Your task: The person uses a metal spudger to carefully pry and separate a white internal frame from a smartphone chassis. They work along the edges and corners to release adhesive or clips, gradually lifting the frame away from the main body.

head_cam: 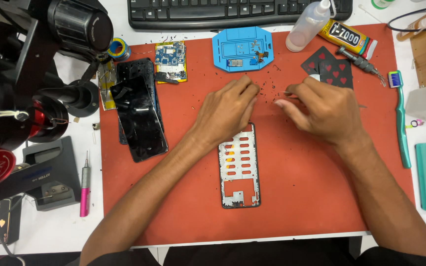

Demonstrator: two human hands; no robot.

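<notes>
I take the red work mat (292, 197) as my landmark. Nearest to me, on the lower middle of the mat, lies a bare phone frame (240, 170), a metal plate with rows of slots, flat and lengthwise toward me. The left hand (225, 113) rests just over the top end of this frame, and it seems to touch it, but I cannot tell for sure. Its fingers are curled and the fingertips (250, 91) are pinched together; what they pinch is too small for me to see. The right hand (324, 111) is beside it, a little to the right of the frame's top end and apart from it. It is loosely clenched, and a thin pointed tool (288, 92) comes out between its fingers toward the left hand; I cannot say what kind of tool. Small dark crumbs lie on the mat around both hands.

On the left edge of the mat lies a black phone screen (139, 116), tilted, over another dark phone body. Beyond it, at the far left corner, is a circuit board (170, 56). At the far middle edge of the mat lies a blue plastic tray (242, 49) with small parts in it. At the far right are dark cards with red hearts (329, 66), a clear squeeze bottle (309, 24) and a glue tube (346, 37). A green toothbrush (401, 118) lies along the right edge. Behind the mat, on the white table, is a black keyboard (232, 12).
</notes>
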